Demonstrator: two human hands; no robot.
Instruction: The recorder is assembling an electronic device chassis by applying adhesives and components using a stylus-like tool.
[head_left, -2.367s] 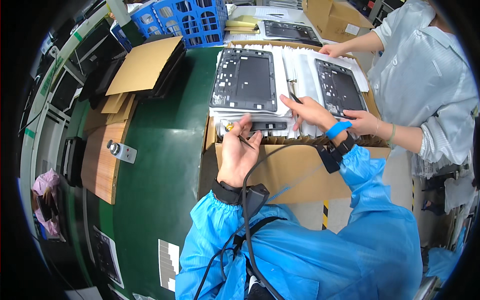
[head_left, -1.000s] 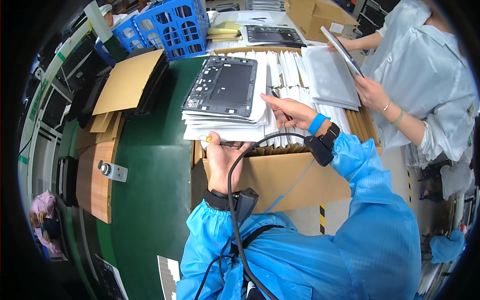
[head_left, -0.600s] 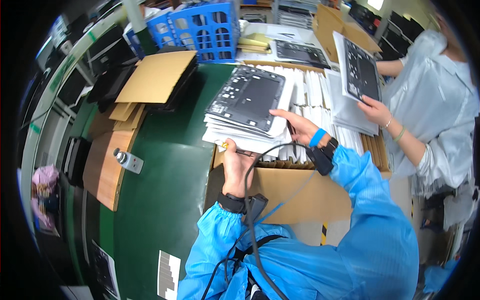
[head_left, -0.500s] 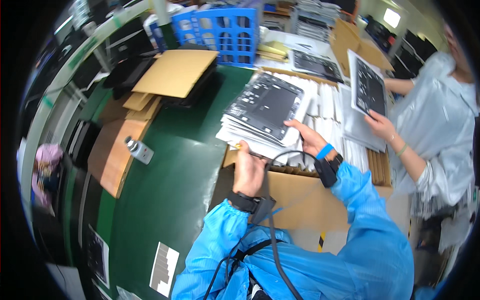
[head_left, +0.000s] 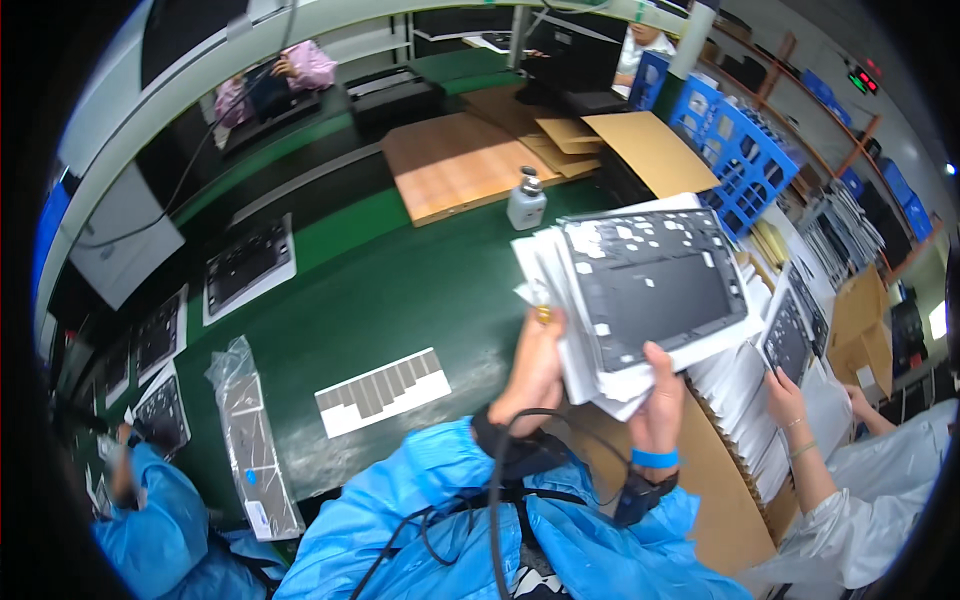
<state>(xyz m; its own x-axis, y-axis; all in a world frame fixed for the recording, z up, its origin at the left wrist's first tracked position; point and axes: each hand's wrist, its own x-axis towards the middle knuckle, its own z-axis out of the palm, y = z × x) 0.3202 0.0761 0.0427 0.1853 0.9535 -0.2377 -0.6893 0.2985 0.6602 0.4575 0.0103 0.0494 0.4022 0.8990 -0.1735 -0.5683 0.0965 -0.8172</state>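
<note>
A stack of black flat device panels with white sheets between them (head_left: 655,285) is held up in front of me, tilted. The top panel has a dark rectangle and many small white patches. My left hand (head_left: 535,365) grips the near left edge of the stack, a small yellow piece at a fingertip. My right hand (head_left: 660,400) holds the near edge, thumb on top and the other fingers hidden underneath. Behind my right hand stands a cardboard box (head_left: 735,470) packed with white-wrapped sheets. Nearby, a co-worker's hand (head_left: 787,405) holds a similar panel.
On the green table (head_left: 400,300) lie a striped card (head_left: 383,392), a bagged grey strip (head_left: 258,455) and panels (head_left: 250,265) at the left. A pump bottle (head_left: 527,200), a wooden board (head_left: 450,165) and a blue rack (head_left: 745,165) stand farther off. Another blue-sleeved person (head_left: 160,520) works at the left.
My view has swung left. The stack, over the box before, is lifted away from it toward the green table, still in both hands.
</note>
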